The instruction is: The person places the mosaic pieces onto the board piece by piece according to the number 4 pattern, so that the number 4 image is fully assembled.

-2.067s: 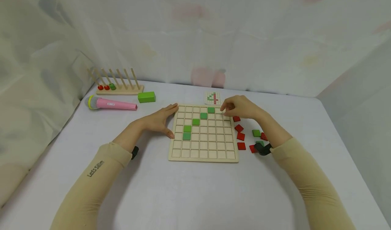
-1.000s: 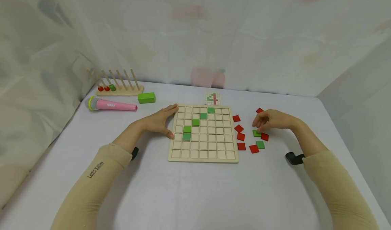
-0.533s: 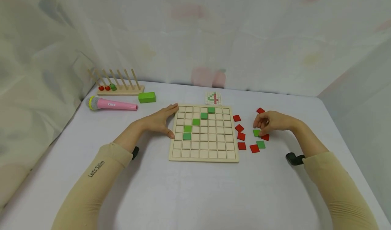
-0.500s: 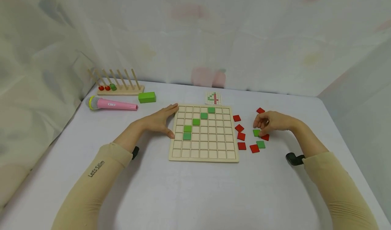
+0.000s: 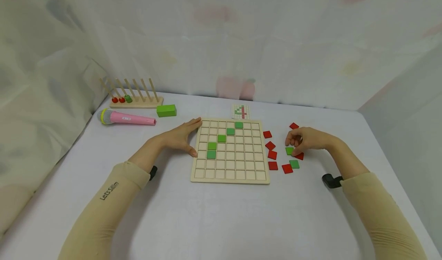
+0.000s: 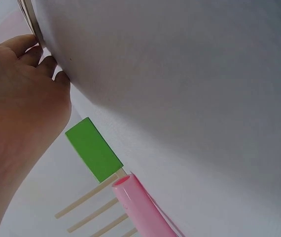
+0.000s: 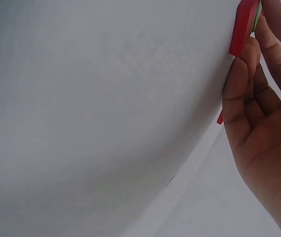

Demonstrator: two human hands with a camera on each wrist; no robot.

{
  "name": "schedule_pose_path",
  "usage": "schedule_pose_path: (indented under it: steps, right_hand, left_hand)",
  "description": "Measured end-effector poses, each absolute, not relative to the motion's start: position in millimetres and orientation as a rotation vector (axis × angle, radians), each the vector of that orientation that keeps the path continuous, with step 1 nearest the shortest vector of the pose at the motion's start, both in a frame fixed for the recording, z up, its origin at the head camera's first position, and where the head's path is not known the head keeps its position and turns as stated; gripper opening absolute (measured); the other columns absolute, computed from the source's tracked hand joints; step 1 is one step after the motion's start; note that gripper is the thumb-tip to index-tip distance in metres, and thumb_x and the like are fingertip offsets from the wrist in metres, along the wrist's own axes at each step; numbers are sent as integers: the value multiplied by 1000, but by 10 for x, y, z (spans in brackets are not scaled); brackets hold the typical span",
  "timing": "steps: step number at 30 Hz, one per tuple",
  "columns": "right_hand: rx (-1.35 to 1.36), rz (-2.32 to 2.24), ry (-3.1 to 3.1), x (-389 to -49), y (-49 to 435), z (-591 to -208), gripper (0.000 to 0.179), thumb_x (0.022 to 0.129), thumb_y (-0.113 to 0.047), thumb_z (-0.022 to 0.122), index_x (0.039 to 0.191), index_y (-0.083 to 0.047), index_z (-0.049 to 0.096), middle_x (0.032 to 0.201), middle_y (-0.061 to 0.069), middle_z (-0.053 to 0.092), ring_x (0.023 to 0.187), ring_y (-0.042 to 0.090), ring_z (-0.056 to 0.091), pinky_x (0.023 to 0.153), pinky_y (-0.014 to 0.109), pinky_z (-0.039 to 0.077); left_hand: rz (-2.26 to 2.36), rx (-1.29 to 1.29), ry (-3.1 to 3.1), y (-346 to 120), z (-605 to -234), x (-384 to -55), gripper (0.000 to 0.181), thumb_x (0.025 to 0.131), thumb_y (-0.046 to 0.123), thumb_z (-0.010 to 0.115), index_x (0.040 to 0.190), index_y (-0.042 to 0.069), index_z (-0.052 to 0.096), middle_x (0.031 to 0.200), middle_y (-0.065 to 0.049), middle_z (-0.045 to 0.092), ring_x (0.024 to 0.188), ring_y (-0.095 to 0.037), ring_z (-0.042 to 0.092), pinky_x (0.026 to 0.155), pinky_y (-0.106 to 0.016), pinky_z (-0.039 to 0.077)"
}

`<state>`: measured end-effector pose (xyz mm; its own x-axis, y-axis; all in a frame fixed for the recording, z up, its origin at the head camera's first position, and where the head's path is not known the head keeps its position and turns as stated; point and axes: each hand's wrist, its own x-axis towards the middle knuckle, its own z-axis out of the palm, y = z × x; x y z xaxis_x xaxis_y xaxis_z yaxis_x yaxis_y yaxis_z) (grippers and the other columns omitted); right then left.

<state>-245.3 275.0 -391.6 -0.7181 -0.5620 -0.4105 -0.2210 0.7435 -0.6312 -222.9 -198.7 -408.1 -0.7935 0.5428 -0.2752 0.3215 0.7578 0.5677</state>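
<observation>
A wooden grid board (image 5: 230, 176) lies mid-table with several green tiles in its cells, forming a slanting line. My left hand (image 5: 177, 137) rests spread against the board's left edge, thumb and fingertips touching it; in the left wrist view the left hand (image 6: 22, 94) meets that edge. To the right of the board, my right hand (image 5: 312, 138) bends over a green tile (image 5: 289, 151) flat on the table, thumb and fingers pinching at its edges. A red tile (image 5: 300, 156) lies partly under the thumb. In the right wrist view another red tile (image 7: 244, 27) hides most of the green tile (image 7: 257, 17).
Another green tile (image 5: 294, 164) and several red tiles (image 5: 272, 165) lie right of the board. Behind the board is a pattern card (image 5: 240, 111). At back left are a pink toy microphone (image 5: 132, 118), a green block (image 5: 166, 111) and a peg rack (image 5: 136, 104) with beads.
My right hand has moved from the board's upper right corner to the loose tiles, and its thumb has come down beside the green tile. My left hand has stayed still.
</observation>
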Motion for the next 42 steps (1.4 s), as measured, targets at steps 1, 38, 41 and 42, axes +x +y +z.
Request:
schedule_pose_path:
  steps: [1,38,41,42]
  right_hand:
    - [-593,-740,2346,-2452,2750,-3920,27,78,-14,80,100,-8,65,84,6,57,82,19,53,68,25,50]
    - [-675,-744,2531,-2379,2438,-3723,13,88,-11,71,101,-13,72,85,2,68,83,16,58,72,23,49]
    - [-702,-769,2564,-2360,2357,-3729,13,88,-12,73,100,-13,72,86,2,69,83,16,58,73,23,49]
    - [-712,-776,2571,-2353,2327,-3733,12,87,-12,73,100,-13,72,86,2,69,84,16,59,73,23,50]
  left_hand:
    - [707,655,2525,-1985,-4078,-2226,129,67,45,89,159,4,9,170,-10,0,157,-35,-2,126,-59,7]
    - [701,656,2533,-1978,-4075,-2221,128,66,44,89,159,3,10,170,-10,0,157,-34,-2,126,-57,7]
    - [695,661,2536,-1981,-4089,-2235,128,66,45,89,159,3,10,170,-10,1,157,-35,-1,126,-58,7]
    - [693,662,2537,-1981,-4093,-2238,128,67,45,89,159,2,10,170,-11,1,157,-35,-1,126,-59,8]
